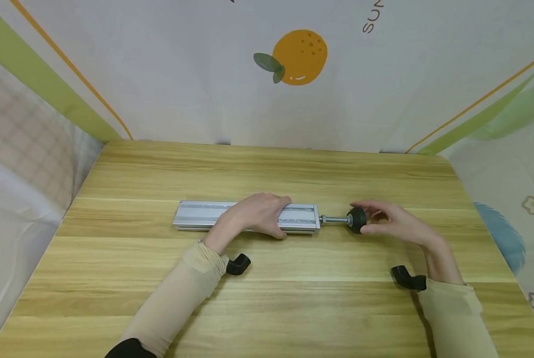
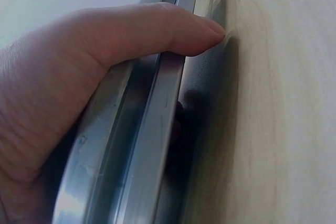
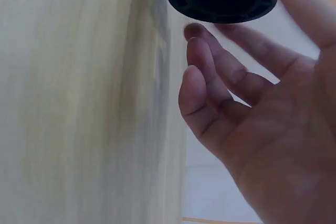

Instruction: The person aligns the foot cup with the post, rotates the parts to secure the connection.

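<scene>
Head view: one aluminium rail lies mid-frame on the table. My left hand clamps it, fingers curled over. One threaded rod runs right to one black foot, pinched by my right hand.

Left wrist view: thumb across the rail's grooved edge — rigid, probably slick; hold mid-length.

Right wrist view: foot at top of frame, fingers loosely spread — light, hard plastic, I judge; take it by the rim.
</scene>
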A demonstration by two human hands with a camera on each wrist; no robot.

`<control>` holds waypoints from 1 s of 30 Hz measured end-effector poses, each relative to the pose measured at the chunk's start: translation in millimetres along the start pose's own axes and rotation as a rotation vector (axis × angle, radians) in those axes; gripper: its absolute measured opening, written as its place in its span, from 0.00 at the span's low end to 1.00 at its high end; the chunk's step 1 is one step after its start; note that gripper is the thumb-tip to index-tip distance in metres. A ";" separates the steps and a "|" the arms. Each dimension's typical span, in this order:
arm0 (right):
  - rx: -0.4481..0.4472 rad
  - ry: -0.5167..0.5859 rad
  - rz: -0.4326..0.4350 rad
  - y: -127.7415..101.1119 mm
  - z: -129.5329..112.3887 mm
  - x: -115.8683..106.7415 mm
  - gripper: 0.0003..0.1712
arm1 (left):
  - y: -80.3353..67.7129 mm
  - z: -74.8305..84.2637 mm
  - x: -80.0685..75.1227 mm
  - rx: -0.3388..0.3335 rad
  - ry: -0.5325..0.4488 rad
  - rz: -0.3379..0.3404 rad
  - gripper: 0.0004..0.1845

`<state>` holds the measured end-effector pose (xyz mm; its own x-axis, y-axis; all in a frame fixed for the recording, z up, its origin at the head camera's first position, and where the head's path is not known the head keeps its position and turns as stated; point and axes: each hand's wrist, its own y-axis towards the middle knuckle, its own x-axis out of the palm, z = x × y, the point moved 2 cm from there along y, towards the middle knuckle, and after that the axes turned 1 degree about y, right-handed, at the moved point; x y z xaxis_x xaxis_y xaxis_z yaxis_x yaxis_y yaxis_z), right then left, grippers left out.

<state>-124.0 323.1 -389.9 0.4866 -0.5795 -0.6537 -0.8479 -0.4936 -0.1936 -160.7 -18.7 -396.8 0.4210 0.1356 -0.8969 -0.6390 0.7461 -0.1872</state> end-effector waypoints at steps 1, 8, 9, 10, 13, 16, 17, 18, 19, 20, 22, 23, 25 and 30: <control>-0.006 0.014 0.006 0.6 -0.5 0.2 0.39 | -0.1 -0.1 -0.1 0.001 0.001 0.001 0.26; -0.033 0.075 0.055 6.2 -3.4 3.5 0.43 | -0.1 -0.1 -0.4 0.001 0.006 0.002 0.26; -0.036 0.075 0.060 6.5 -3.7 3.8 0.41 | 0.0 -0.2 -0.4 0.000 0.006 0.002 0.26; -0.040 0.071 0.065 6.5 -4.1 3.9 0.40 | -0.1 -0.3 -0.3 0.000 0.006 0.002 0.26; -0.049 0.053 0.060 4.8 -4.0 3.3 0.34 | 0.1 -0.3 -0.3 -0.004 0.005 0.003 0.25; -0.034 0.028 0.027 1.8 -3.1 1.9 0.29 | 0.3 0.2 -0.4 -0.008 0.001 0.004 0.25; -0.023 0.022 0.014 1.0 -2.7 1.4 0.28 | 0.3 0.5 -0.5 -0.008 -0.002 0.004 0.25; -0.010 0.020 -0.002 0.3 -2.0 1.0 0.28 | 0.2 0.6 -0.5 -0.008 -0.005 0.003 0.25; 0.000 0.014 -0.011 -0.1 -1.5 0.7 0.28 | 0.2 0.8 -0.5 -0.008 -0.008 0.001 0.25; 0.006 0.010 -0.018 -0.3 -1.0 0.4 0.28 | 0.2 0.9 -0.5 -0.008 -0.009 -0.001 0.26; 0.015 0.006 -0.023 -0.6 -0.1 -0.1 0.29 | 0.4 0.9 -0.3 -0.008 -0.010 -0.005 0.26; 0.015 0.009 -0.025 -0.6 0.3 -0.2 0.30 | 0.4 0.9 -0.2 -0.008 -0.008 -0.006 0.26; 0.001 0.019 -0.022 -0.4 0.4 -0.4 0.32 | 0.6 0.7 0.0 -0.009 -0.005 -0.008 0.26; -0.031 0.059 0.004 2.6 -0.5 0.4 0.42 | 0.3 -0.3 0.5 -0.007 0.004 -0.001 0.26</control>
<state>-125.9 321.3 -390.3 0.4959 -0.6183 -0.6097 -0.8432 -0.5107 -0.1679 -160.9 -18.6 -397.4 0.4189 0.1318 -0.8984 -0.6431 0.7416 -0.1910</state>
